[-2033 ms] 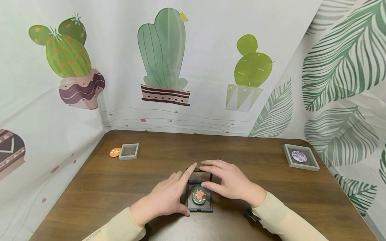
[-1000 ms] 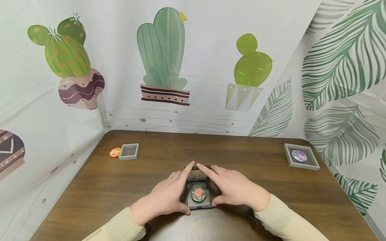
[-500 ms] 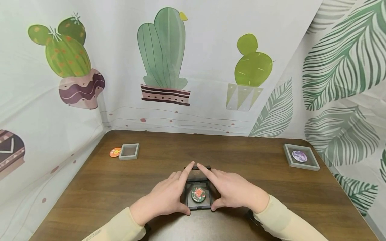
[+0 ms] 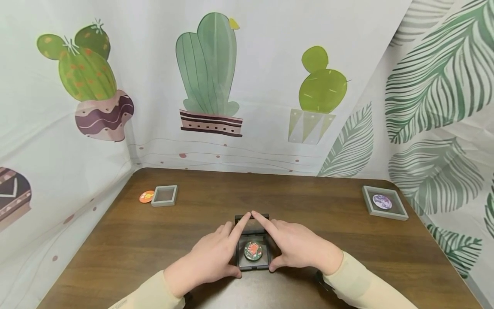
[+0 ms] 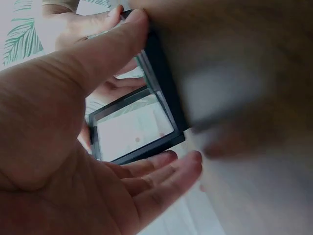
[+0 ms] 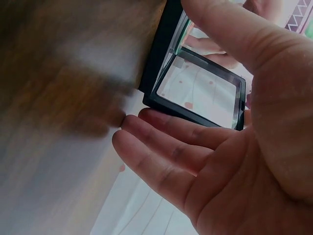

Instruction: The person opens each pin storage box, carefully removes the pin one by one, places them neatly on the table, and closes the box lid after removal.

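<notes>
A small black hinged display case stands with its lid raised on the table in the head view. On the clear film of its base lies a round green badge with a red picture. My left hand holds the case's left side, thumb at the front corner and index finger along the raised lid. The right hand mirrors it on the right side. Both index fingertips meet over the lid. Both wrist views show the clear-windowed lid from behind, with the other fingers stretched out near it. The badge is hidden there.
At the table's back left lies a grey square frame, with an orange badge beside it. Another grey frame with a purple round badge stands at the right edge. A cactus-print cloth hangs behind the table.
My right hand has come down from over the lid; its thumb now touches the front right corner and its index finger the lid. The left hand stays nearly in place.
</notes>
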Tool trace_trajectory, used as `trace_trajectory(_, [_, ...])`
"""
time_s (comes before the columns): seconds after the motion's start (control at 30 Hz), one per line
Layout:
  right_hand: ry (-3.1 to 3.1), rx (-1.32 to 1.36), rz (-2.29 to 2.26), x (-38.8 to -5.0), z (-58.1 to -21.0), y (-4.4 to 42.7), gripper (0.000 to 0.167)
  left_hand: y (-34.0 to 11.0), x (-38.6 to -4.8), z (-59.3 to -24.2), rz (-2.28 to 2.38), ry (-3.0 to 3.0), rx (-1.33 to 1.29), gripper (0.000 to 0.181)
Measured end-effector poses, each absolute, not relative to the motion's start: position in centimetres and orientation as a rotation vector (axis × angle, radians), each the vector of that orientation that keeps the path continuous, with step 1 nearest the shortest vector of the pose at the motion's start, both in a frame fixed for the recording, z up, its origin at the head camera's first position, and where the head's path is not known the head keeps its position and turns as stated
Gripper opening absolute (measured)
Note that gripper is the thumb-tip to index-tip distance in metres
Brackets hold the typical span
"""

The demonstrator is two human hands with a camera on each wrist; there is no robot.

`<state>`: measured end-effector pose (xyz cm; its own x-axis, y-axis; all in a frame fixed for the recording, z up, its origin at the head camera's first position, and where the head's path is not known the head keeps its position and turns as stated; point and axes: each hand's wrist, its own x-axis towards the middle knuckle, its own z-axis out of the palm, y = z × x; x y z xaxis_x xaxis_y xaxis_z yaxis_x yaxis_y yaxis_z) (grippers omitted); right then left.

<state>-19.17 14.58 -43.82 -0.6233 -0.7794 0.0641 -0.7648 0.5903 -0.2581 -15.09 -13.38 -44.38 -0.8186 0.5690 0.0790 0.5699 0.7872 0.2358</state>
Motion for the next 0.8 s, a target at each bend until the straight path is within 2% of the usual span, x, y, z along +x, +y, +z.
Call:
trace_trajectory(0.27, [2.758,-1.357,-0.401,-19.3,-44.0,14.6,0.145,-14.0,-14.7,-43.1,-0.317,-2.961,-0.932,0.155])
trace_trajectory(0.8, [2.768,-1.333,-0.396,-19.5,-44.5,14.7,0.148,-14.5,-14.8,-41.0,-0.297,-2.795,-0.868,0.115])
